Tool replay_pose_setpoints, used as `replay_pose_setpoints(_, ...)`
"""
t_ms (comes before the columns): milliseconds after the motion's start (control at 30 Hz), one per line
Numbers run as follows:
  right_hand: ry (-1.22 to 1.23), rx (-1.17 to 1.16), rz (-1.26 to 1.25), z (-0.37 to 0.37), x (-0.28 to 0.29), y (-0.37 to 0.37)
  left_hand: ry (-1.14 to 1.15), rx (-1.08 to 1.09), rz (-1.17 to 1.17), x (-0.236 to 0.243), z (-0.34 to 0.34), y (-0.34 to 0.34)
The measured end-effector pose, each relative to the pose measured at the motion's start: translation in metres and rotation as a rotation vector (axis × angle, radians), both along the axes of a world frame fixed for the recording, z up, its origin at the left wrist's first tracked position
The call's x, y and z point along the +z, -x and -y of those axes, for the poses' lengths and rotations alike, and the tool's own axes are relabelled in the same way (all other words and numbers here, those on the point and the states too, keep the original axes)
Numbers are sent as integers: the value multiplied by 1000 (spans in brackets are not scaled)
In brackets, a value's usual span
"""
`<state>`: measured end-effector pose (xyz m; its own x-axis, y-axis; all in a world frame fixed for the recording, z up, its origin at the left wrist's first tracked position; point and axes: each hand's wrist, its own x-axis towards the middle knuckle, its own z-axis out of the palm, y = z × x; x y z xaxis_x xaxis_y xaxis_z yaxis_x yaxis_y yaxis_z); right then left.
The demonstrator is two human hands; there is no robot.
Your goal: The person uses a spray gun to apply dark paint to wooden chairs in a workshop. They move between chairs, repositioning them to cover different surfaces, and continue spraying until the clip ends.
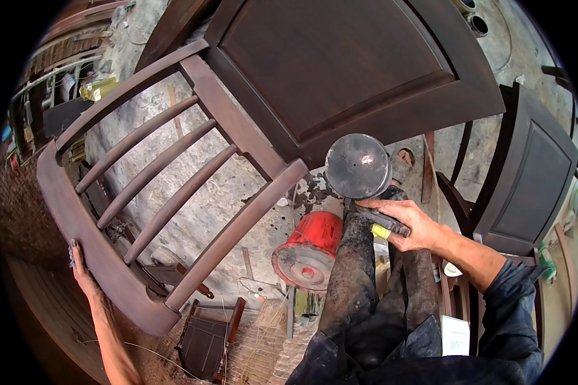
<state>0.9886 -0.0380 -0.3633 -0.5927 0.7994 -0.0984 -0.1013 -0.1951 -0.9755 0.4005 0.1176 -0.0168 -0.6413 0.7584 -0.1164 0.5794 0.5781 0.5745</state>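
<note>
A brown wooden chair [241,119] lies tipped over, its slatted back toward me on the left and its dark panelled seat [337,64] at the top. My left hand [85,274] grips the outer edge of the top rail, with a small greyish scrap beside its fingertips. Most of those fingers are hidden behind the wood. My right hand [417,226] is wrapped round the dark handle of what looks like a disc sander [358,167]. Its round black pad faces up, just below the seat's near edge, and yellow tape shows on the handle.
A red bucket [318,232] lies tipped beside my leg. At the right stands another dark panelled chair [526,173]; a smaller dark wooden piece [202,346] rests at the lower left. Dark stains [318,192] mark the concrete floor, and a cord [438,183] hangs near the sander.
</note>
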Motion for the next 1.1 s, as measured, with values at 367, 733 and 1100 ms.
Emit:
replay_pose_setpoints(367,-75,-24,-38,-8,-2,5,-16,-27,-79,0,-2,-9)
replay_pose_setpoints(733,-60,-20,57,-12,0,-1,-7,-11,-55,1,-1,-16)
replay_pose_setpoints(1100,-141,-128,128,-8,-5,1,14,23,-94,-3,-7,-34)
